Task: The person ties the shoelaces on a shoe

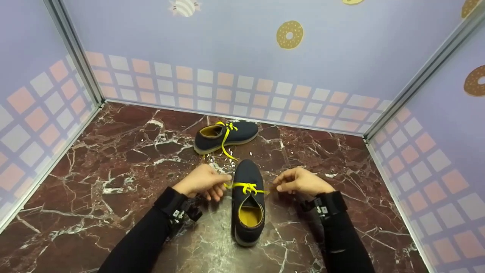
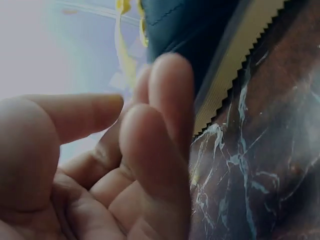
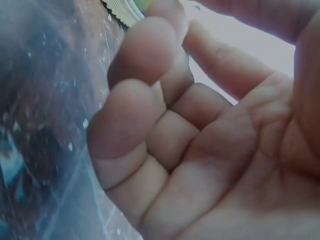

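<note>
No text, number or brand is legible — the tiny white marks (image 1: 177, 214) on the left wrist strap (image 1: 169, 200) and right wrist strap (image 1: 336, 203) can't be made out.

Dk red-brown marbled surface (image 1: 94, 223) meets lilac walls (image 1: 227, 30) w/ pink/white sq. prints (image 1: 226, 78), donut pics (image 1: 281, 36) & grey metal corner strips (image 1: 77, 53).

Lilac walls (image 1: 235, 41) enclose a brown marbled surface (image 1: 94, 212).

Metal posts (image 1: 75, 49) and printed panels (image 1: 235, 41) suggest a booth
</note>
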`<state>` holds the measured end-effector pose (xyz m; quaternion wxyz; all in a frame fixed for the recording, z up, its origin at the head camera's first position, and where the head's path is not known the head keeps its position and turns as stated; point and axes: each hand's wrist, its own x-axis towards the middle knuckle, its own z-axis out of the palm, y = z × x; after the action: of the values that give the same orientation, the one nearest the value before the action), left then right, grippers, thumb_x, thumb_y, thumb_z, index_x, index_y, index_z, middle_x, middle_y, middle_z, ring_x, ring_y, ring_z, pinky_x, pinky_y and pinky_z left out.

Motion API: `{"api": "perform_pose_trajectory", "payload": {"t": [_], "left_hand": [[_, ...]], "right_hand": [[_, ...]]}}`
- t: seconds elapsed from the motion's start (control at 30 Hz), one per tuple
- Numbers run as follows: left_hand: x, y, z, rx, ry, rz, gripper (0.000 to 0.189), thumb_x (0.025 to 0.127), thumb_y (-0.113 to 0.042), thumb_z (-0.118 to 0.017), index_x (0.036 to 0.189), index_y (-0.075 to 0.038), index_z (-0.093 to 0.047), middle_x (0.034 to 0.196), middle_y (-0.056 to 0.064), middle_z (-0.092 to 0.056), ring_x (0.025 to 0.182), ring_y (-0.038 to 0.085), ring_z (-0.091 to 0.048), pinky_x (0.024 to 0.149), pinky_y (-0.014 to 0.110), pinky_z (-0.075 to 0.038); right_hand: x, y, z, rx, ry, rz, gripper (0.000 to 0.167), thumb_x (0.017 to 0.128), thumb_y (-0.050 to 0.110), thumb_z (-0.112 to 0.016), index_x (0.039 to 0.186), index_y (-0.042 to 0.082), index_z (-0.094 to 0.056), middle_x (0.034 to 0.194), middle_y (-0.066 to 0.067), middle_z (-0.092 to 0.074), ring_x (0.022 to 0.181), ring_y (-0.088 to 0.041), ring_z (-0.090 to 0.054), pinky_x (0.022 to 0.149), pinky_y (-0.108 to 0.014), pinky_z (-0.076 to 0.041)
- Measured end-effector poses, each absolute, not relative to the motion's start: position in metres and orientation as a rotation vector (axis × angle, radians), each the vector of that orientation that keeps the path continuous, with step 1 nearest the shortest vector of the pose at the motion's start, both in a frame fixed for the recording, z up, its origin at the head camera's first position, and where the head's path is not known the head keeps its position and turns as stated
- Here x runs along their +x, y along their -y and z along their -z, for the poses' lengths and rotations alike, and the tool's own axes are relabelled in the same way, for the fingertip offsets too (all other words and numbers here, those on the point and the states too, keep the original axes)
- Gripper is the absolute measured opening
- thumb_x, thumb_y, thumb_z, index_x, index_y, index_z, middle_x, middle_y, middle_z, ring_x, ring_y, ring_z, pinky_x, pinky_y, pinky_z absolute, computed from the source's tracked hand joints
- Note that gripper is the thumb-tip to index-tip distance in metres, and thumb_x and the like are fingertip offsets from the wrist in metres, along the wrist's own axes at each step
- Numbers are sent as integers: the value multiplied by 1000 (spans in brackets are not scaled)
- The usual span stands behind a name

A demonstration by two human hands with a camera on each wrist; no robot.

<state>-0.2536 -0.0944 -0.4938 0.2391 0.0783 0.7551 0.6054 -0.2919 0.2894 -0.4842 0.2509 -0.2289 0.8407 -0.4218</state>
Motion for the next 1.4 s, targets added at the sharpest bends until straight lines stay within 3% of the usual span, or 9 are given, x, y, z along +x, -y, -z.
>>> {"api": "perform_pose_trajectory", "payload": {"t": [0.13, 0.3, 0.4, 0.53, 0.73, 0.83, 0.97, 1.13, 1.4], "left_hand": [[-252, 90, 494, 360, -2186, -1618, 40, 106, -34, -79, 88, 1, -76, 67, 4, -69, 50, 11, -61, 45, 23, -52], [-251, 79, 495, 620, -2227, -1663, 22, 106, -24, -79, 116, -4, -80, 91, 15, -75, 62, 14, -63, 53, 25, -55], [-250, 74, 498, 689, -2222, -1647, 26, 106, -23, -78, 127, -7, -81, 100, 13, -76, 66, 17, -63, 54, 26, -55], [-248, 70, 500, 718, -2221, -1643, 22, 105, -22, -80, 123, -10, -84, 98, 4, -77, 64, 15, -60, 54, 23, -53], [-248, 69, 501, 727, -2222, -1668, 13, 101, -15, -83, 111, -8, -85, 90, -2, -75, 64, 10, -58, 55, 20, -50], [-248, 69, 501, 737, -2236, -1660, 10, 101, -15, -83, 107, -7, -84, 87, -4, -73, 65, 9, -59, 56, 21, -51], [-248, 71, 501, 768, -2249, -1637, 12, 101, -18, -83, 104, -6, -83, 89, -5, -73, 68, 9, -60, 60, 22, -51], [-248, 75, 497, 749, -2198, -1657, 15, 100, -19, -83, 99, -4, -81, 86, -6, -69, 64, 8, -55, 58, 20, -48], [-250, 85, 495, 844, -2108, -1662, 28, 103, -19, -79, 96, 8, -76, 82, 7, -67, 69, 14, -54, 63, 21, -46]], "right_hand": [[-287, -276, 481, -668, -2343, 1125, 31, 100, 28, -85, 126, 13, -83, 113, -4, -83, 86, -21, -71, 76, -29, -61], [-277, -254, 478, -809, -2367, 1135, 26, 96, 30, -89, 121, 23, -86, 117, 4, -82, 101, -21, -75, 86, -29, -61], [-273, -245, 478, -879, -2371, 1149, 23, 95, 31, -91, 117, 28, -87, 113, 7, -81, 97, -19, -74, 82, -27, -59], [-271, -238, 480, -948, -2371, 1177, 18, 94, 27, -93, 111, 27, -88, 101, 6, -78, 88, -16, -69, 74, -24, -55], [-272, -234, 482, -1074, -2371, 1187, 9, 92, 17, -93, 100, 21, -89, 98, 6, -78, 94, -14, -70, 83, -25, -55], [-271, -233, 483, -1105, -2371, 1175, 8, 93, 15, -92, 96, 21, -88, 97, 6, -78, 91, -13, -69, 79, -23, -54], [-269, -233, 481, -1112, -2368, 1138, 10, 96, 12, -88, 94, 22, -84, 96, 7, -75, 82, -11, -65, 68, -21, -52], [-268, -235, 479, -1066, -2362, 1126, 14, 94, 3, -78, 93, 17, -78, 93, 7, -73, 79, -9, -62, 68, -21, -50], [-270, -254, 470, -901, -2176, 1303, 5, 98, 0, -74, 103, 2, -74, 97, -21, -77, 81, -21, -70, 69, -30, -60]]}}
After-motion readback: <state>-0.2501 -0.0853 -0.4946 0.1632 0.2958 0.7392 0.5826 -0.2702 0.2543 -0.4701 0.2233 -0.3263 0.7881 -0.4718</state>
